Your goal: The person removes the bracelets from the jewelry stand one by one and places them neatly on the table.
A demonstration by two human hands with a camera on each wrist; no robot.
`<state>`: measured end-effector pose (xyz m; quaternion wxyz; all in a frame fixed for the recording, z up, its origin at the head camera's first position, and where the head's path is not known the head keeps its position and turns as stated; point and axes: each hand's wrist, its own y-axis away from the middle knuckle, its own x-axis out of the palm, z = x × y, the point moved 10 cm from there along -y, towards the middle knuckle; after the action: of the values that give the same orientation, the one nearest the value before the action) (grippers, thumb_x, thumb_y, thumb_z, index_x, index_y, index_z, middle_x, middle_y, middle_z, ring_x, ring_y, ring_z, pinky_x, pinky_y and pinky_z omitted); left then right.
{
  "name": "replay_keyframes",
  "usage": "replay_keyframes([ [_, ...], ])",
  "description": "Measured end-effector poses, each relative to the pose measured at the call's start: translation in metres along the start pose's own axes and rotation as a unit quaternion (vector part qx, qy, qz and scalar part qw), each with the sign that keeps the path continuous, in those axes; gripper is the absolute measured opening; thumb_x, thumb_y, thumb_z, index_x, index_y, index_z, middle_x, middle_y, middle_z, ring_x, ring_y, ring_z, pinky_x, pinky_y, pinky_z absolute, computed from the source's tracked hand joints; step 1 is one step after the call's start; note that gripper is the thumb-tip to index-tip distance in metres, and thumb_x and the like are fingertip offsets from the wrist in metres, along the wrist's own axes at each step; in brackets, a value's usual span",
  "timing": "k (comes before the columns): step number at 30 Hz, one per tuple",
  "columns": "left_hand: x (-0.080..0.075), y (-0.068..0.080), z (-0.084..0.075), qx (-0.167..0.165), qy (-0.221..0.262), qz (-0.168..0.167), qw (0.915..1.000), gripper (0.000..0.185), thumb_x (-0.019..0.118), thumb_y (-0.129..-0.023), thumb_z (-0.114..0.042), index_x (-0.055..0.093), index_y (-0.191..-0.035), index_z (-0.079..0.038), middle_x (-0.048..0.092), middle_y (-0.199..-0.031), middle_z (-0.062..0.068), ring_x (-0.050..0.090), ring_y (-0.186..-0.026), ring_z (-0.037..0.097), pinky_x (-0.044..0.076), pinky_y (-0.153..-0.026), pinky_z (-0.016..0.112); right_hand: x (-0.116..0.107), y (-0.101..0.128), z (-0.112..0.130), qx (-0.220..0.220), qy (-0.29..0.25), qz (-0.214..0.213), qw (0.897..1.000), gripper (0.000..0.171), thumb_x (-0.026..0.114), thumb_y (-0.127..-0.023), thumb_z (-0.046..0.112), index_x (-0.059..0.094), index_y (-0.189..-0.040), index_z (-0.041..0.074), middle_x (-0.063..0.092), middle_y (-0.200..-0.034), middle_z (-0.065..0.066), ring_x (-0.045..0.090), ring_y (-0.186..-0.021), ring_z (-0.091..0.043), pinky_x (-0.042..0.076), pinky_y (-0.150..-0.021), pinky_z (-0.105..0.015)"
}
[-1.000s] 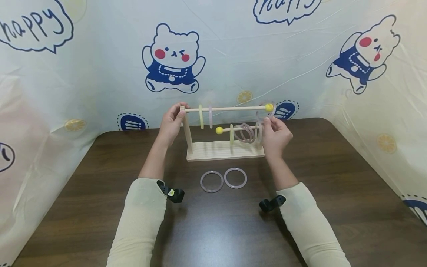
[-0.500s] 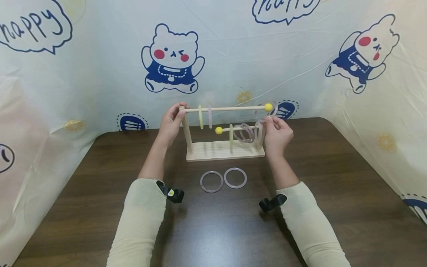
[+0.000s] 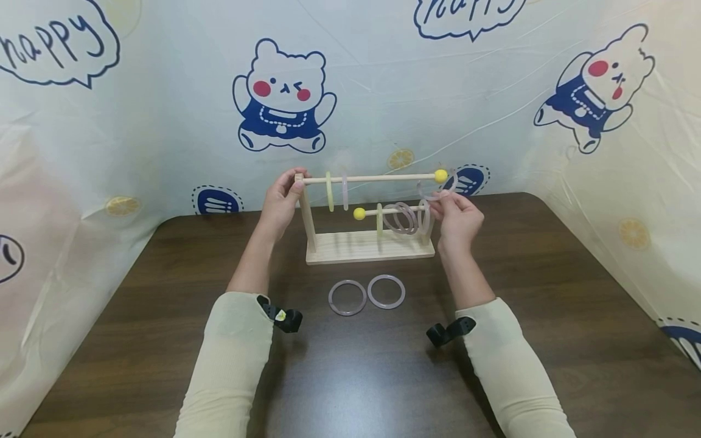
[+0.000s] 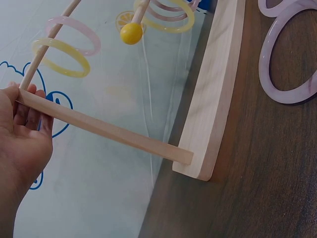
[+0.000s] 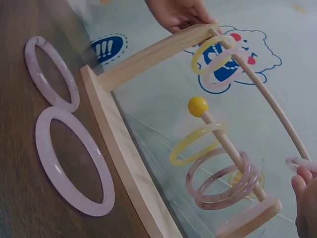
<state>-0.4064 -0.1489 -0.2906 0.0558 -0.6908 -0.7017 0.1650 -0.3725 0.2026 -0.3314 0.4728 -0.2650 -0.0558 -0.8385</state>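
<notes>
Head view only: right hand (image 3: 457, 219) fingers pinch a pink ring (image 3: 436, 190); left hand (image 3: 280, 204) grips the rack (image 3: 366, 246) post. Backdrop (image 3: 164, 91) reads "happy".

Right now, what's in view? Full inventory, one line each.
wooden rack: 1, pale wood, mid-table, two rods with yellow ball ends
rings on upper rod: 2, one yellow, one pink, near left post
rings on lower rod: about 5, one yellow, rest pinkish, exact count unclear
held ring: 1, pale pink, beside upper rod's ball end
loose rings: 2, pale pink, flat on table before rack
table: 1, dark brown wood
backdrop: 1, white, bear print
left hand: grips rack's left post top
right hand: fingers pinch held ring
</notes>
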Motion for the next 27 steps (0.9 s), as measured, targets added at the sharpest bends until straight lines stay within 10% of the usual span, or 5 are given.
replay_keyframes([
  [27, 0.001, 0.0, -0.001, 0.001, 0.0, 0.004, 1.0, 0.033, 0.046, -0.097, -0.022, 0.05, -0.125, -0.006, 0.053, -0.125, 0.007, 0.045, -0.118, 0.017, 0.033, -0.102, 0.034, -0.004, 0.001, -0.022, 0.117, -0.046, 0.01, 0.992, 0.015, 0.06, -0.084, -0.003, 0.068, -0.072, -0.001, 0.067, -0.065, -0.012, 0.063, -0.05, -0.014, 0.053, -0.05, -0.026],
])
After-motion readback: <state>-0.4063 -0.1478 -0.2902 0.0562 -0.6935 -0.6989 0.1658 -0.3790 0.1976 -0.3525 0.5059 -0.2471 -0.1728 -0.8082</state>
